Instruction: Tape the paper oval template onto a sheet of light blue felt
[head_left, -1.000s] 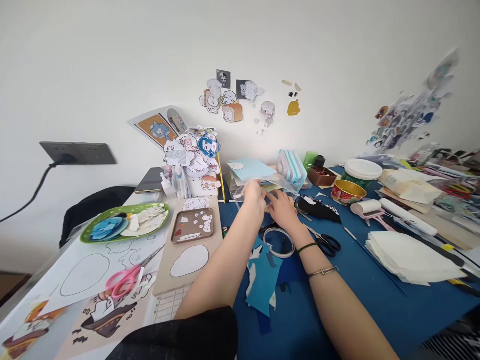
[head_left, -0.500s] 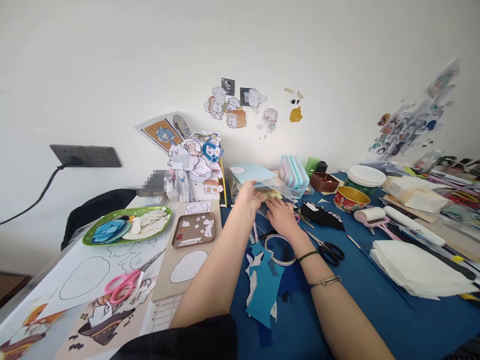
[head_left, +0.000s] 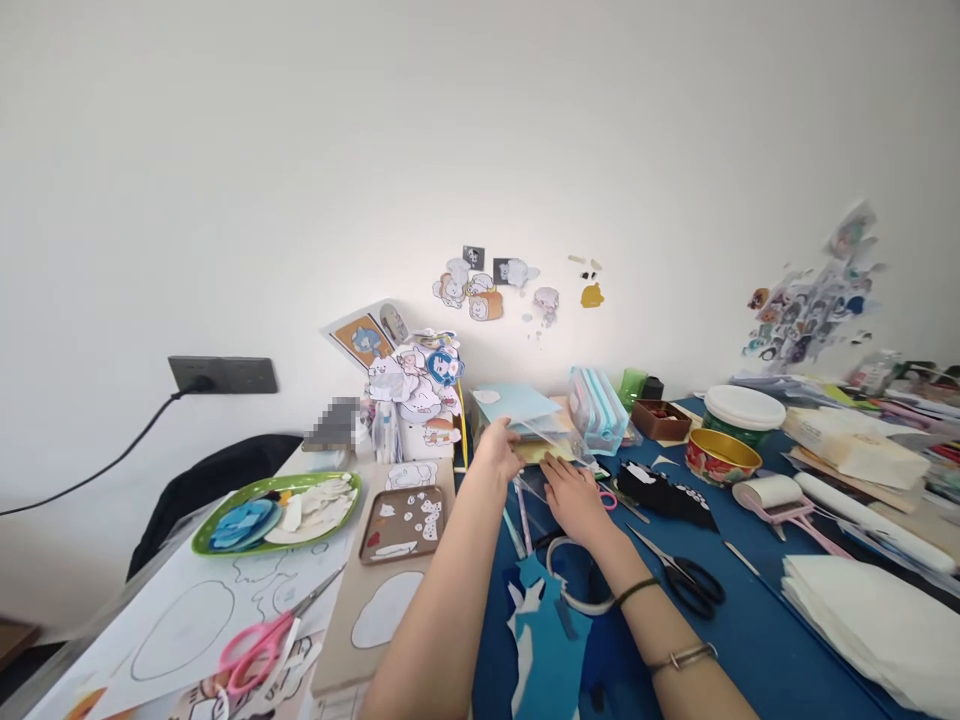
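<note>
At the back of the blue mat, my left hand [head_left: 501, 452] is closed on the edge of a clear plastic bag [head_left: 566, 437] that holds light blue sheets [head_left: 517, 402] and yellow sheets. My right hand [head_left: 576, 498] lies palm down at the bag's near side, its fingers stretched out over the yellow material [head_left: 534, 452]. In front of the hands are a white hoop [head_left: 589, 605] and cut blue felt pieces [head_left: 551, 635]. Black-handled scissors [head_left: 694, 585] rest right of my right wrist.
To the left are a green tray [head_left: 202, 543] of cut felt, a brown tray [head_left: 367, 545] and pink scissors [head_left: 259, 650]. A striped pouch [head_left: 598, 410], gold tin [head_left: 724, 458], lint roller [head_left: 776, 497] and white felt stack [head_left: 862, 620] occupy the right side.
The view has tilted up, so everything sits lower in the picture. Both hands stay at the plastic bag, with only slight movement of the fingers.
</note>
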